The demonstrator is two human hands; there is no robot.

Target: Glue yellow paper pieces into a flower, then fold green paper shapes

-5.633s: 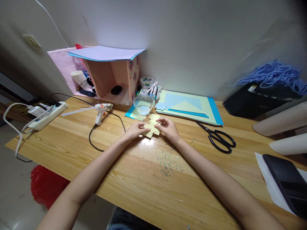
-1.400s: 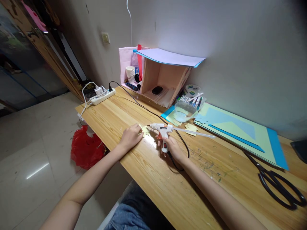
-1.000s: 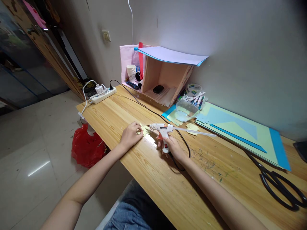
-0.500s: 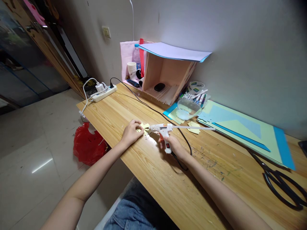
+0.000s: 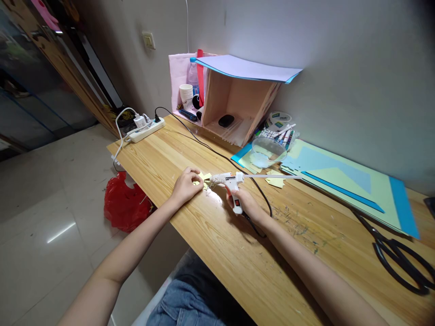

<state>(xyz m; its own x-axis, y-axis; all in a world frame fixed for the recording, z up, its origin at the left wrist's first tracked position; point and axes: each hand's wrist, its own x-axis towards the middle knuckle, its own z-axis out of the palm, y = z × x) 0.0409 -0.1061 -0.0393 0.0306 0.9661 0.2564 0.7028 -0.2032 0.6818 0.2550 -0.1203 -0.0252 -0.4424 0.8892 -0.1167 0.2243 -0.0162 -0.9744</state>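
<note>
My right hand [image 5: 246, 203] is wrapped round the handle of a white glue gun [image 5: 231, 182], its fingers by the orange trigger. A long clear glue stick [image 5: 275, 176] sticks out of the gun's back. The nozzle points left, at a small yellow paper piece [image 5: 205, 176] on the wooden table [image 5: 210, 235]. My left hand [image 5: 186, 184] pinches that paper at its left side, fingertips close to the nozzle. Whether the nozzle touches the paper is too small to tell.
A black cord runs across the table from a power strip [image 5: 147, 131]. Behind stand a pink box [image 5: 238, 99], a clear bowl [image 5: 268, 151] and paper sheets [image 5: 343, 181]. Black scissors [image 5: 396, 256] lie right; a red bag [image 5: 125, 203] hangs left.
The view has shifted slightly. The glue gun is tilted a little differently, its nozzle still by the yellow paper. Both hands keep their hold.
</note>
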